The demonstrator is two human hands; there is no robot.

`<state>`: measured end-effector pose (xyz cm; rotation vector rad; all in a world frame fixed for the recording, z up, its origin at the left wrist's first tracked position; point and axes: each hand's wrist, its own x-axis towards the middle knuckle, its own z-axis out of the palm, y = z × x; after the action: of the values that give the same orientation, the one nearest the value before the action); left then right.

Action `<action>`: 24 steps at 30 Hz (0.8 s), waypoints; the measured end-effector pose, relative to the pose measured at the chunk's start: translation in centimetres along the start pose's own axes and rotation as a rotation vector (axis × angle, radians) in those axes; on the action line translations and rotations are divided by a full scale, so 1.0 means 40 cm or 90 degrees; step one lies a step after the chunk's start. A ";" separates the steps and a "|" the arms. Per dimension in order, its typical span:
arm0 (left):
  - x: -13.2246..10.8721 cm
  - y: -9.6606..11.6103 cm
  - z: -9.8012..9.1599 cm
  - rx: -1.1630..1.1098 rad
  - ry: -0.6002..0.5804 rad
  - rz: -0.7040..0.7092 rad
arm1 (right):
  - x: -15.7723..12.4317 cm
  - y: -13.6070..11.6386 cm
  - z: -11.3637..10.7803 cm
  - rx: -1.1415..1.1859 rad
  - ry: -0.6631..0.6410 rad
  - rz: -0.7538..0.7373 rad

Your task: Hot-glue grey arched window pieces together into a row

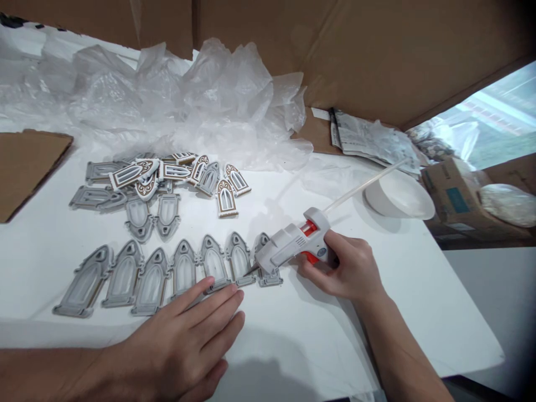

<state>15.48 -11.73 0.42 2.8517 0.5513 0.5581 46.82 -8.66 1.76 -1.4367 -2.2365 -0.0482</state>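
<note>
Your left hand (176, 340) lies open and flat on the white table, fingers spread slightly, with the fingertips (209, 287) resting on the lower edges of a row of grey arched window pieces (183, 269). Your right hand (339, 268) is closed around the grip of a hot glue gun (291, 240), which has red parts at the trigger and sits tilted just above the table. Its metal nozzle (251, 269) points left at the right end of the row, right beside the last two arches — you can't tell whether the tip touches either one. Seven arches stand side by side in that row, the last partly hidden behind the gun. A translucent glue stick (364, 184) runs from the back of the gun toward a shallow white bowl (400, 195). Farther up, two more grey arches (153, 218) lie below a loose heap of arched pieces (167, 173), some with brown-and-white trim. Beyond them are crumpled clear plastic wrap (209, 100), a cardboard sheet (29, 170), printed papers (360, 134) and a cardboard box (456, 198) — all at the table's far edges or past them.
</note>
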 end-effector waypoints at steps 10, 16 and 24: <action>0.000 -0.001 0.006 -0.009 -0.004 0.000 | 0.000 0.002 0.003 0.004 0.003 0.002; 0.001 -0.003 0.004 -0.008 -0.009 -0.004 | 0.008 -0.009 -0.003 -0.022 -0.001 0.001; 0.000 -0.001 0.003 -0.007 -0.004 -0.002 | 0.010 -0.009 -0.007 -0.036 0.001 -0.011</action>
<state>15.52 -11.71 0.28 2.8410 0.5502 0.5502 46.49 -8.56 2.25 -1.4456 -2.2635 -0.1187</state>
